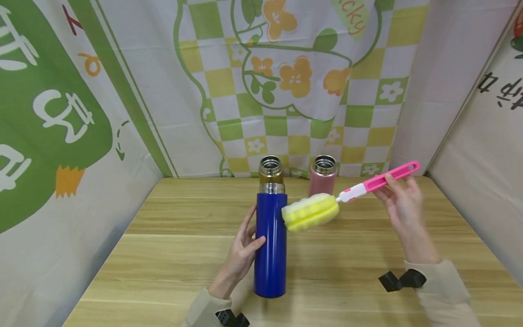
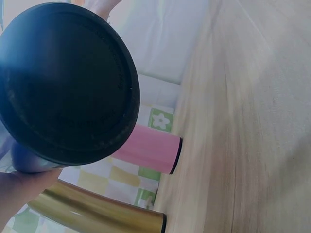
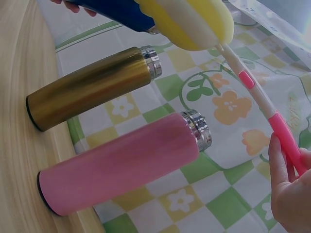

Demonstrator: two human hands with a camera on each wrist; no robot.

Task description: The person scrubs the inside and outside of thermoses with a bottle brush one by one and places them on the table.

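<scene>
blue bottle (image 1: pixel 270 247): held above tabletop (image 1: pixel 184 240), mid-body gripped by left hand (image 1: pixel 241 254); likely rigid, slick, best taken round the middle. brush (image 1: pixel 352 193): beside it, handle pinched by right hand (image 1: pixel 404 206); likely light, head soft, handle stiff.

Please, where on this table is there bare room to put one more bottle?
In the head view, the pale wooden table is bare between the left hand and the left printed fabric wall, and between the blue cylindrical bottle and the beige right sleeve. Rear middle is crowded: a gold cylindrical bottle and a pink cylindrical bottle stand there.
</scene>
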